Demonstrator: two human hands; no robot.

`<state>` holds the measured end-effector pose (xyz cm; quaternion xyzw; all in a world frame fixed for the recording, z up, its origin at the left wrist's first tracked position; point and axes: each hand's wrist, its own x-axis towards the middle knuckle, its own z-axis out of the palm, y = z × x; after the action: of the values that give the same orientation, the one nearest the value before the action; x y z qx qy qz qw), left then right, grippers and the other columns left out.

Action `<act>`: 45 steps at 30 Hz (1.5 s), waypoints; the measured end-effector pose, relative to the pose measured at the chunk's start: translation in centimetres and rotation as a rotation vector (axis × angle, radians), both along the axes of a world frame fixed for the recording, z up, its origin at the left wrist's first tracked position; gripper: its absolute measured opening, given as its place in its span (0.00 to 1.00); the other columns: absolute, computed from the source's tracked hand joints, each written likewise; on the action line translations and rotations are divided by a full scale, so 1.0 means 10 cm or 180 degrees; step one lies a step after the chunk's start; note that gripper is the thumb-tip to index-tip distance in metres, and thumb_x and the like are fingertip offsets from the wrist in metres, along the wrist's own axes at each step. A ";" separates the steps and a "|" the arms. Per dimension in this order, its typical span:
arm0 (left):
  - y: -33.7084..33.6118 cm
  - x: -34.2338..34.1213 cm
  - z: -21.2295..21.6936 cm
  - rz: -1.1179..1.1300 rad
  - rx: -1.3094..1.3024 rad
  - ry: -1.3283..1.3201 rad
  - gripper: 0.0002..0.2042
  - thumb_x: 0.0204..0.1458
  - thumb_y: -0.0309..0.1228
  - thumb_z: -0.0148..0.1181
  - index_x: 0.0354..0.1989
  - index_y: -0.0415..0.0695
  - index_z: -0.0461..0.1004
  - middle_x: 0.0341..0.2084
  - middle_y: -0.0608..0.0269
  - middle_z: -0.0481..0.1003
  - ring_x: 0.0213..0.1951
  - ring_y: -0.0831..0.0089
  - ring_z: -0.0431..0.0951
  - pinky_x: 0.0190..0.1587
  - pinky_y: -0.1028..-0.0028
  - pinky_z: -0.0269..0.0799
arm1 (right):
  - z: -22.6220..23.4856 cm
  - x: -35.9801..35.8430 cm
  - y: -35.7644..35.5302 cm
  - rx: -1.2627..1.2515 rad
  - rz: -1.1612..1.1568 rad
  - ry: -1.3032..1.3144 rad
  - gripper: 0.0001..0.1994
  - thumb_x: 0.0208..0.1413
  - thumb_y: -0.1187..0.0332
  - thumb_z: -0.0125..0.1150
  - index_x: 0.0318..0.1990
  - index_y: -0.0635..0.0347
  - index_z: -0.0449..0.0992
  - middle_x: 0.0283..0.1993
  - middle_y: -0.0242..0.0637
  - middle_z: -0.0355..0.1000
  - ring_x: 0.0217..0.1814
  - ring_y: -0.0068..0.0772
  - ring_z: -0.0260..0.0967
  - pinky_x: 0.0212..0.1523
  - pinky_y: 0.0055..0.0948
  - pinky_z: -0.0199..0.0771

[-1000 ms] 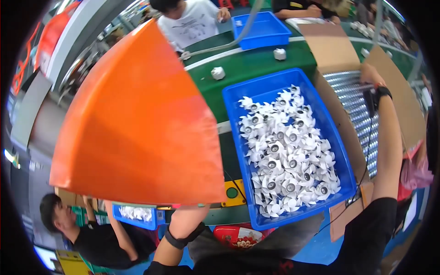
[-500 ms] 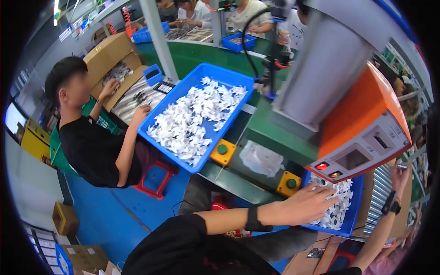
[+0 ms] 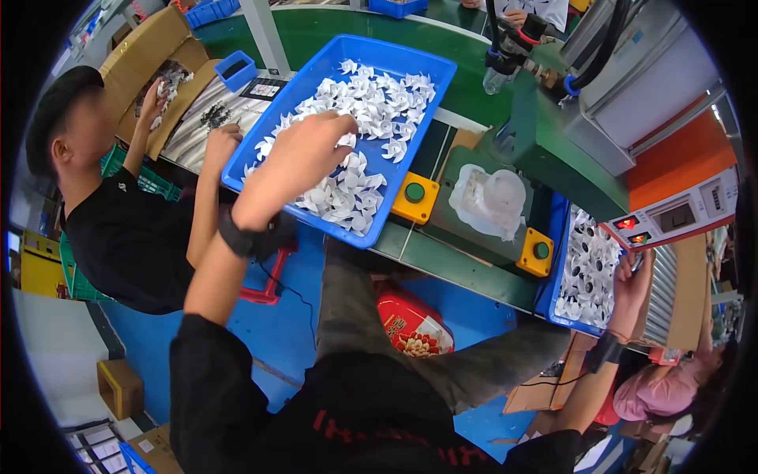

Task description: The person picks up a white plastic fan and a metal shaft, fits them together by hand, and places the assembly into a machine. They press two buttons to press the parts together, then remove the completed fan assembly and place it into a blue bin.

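My left hand [image 3: 304,158] is over the large blue tray [image 3: 439,91] at centre left, its fingers bent down and together among white pinwheel-shaped plastic parts [image 3: 347,193]. Whatever is at its fingertips is mostly hidden. At the far right, my right hand [image 3: 632,288] has its fingers closed round a small grey piece [image 3: 637,261], only partly seen. That hand is beside the right edge of a smaller blue tray [image 3: 584,325], where similar white parts [image 3: 583,272] lie, several with dark round centres.
Between the trays stands a green press [image 3: 545,150] with a plastic-covered fixture [image 3: 489,201]. Yellow boxes with green push-buttons flank it, one being a left button box [image 3: 415,197]. An orange control box [image 3: 679,213] overhangs the right tray. A co-worker [image 3: 130,229] sits at left beside an open carton [image 3: 146,67].
My left hand has swung from the right tray across to the large left tray. My right hand has come nearer the right tray. The view has shifted, showing more of the press fixture.
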<state>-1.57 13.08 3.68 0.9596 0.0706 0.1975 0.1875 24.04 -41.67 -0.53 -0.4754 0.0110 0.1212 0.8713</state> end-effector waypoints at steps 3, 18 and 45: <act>0.16 0.39 0.02 -0.0375 0.0777 0.0652 0.14 0.49 0.25 0.60 0.45 0.46 0.74 0.39 0.55 0.76 0.44 0.54 0.77 0.44 0.60 0.74 | -0.13 -0.22 0.20 -0.0646 -0.0578 -0.0349 0.13 0.67 0.57 0.50 0.37 0.56 0.67 0.23 0.26 0.57 0.17 0.16 0.47 0.15 0.16 0.45; 0.52 1.23 -0.48 -0.0381 0.0822 0.1816 0.25 0.42 0.41 0.69 0.52 0.54 0.75 0.49 0.51 0.73 0.52 0.53 0.75 0.51 0.58 0.72 | -0.24 -0.38 0.24 -0.1406 -0.1377 -0.0574 0.10 0.63 0.56 0.56 0.36 0.50 0.71 0.21 0.22 0.58 0.14 0.12 0.49 0.14 0.16 0.45; 0.55 0.83 0.13 -0.1191 -0.1607 0.1145 0.23 0.63 0.51 0.49 0.54 0.47 0.74 0.29 0.75 0.66 0.32 0.85 0.62 0.34 0.83 0.63 | -0.28 -0.42 0.24 -0.1462 -0.1111 -0.0685 0.12 0.67 0.58 0.51 0.47 0.55 0.73 0.25 0.23 0.60 0.17 0.14 0.50 0.18 0.16 0.48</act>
<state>6.68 18.60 4.98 0.8988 -0.0279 -0.0359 0.4361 19.88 -39.25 -3.34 -0.6610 0.0272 -0.0870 0.7449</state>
